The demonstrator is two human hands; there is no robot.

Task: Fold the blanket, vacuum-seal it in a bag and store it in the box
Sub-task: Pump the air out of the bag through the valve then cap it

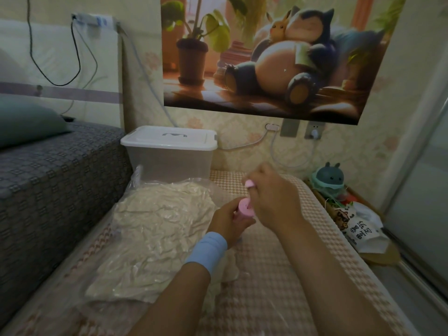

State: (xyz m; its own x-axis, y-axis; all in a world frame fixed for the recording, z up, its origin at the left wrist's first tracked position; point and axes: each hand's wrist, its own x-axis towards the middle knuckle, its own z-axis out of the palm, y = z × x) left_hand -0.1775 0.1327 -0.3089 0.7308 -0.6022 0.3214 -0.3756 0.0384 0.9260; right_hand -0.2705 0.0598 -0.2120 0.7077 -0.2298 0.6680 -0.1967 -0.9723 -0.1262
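Checked mat (278,287) before the lidded box (169,161): the blanket (157,226), shrunk flat inside its clear bag (137,183), lies just in front of the box. It is probably light, stiffened and slippery, so best lifted under both long edges. The left hand (230,224) grips a pink pump (246,208); the right hand (274,197) pinches a pink cap (249,184).

Bearing surface: a low mattress (278,275) covered in pink-and-white houndstooth fabric, set alongside a grey patterned bed (48,190). On the mattress's left half lies a clear plastic bag (135,187), flat, with a cream blanket (155,238) crumpled inside it. The bag's far edge reaches a clear storage box (169,161), white lid on, at the mattress's far end. Whether the box stands on the mattress or beyond it cannot be determined. A teal pillow (26,122) lies on the grey bed.
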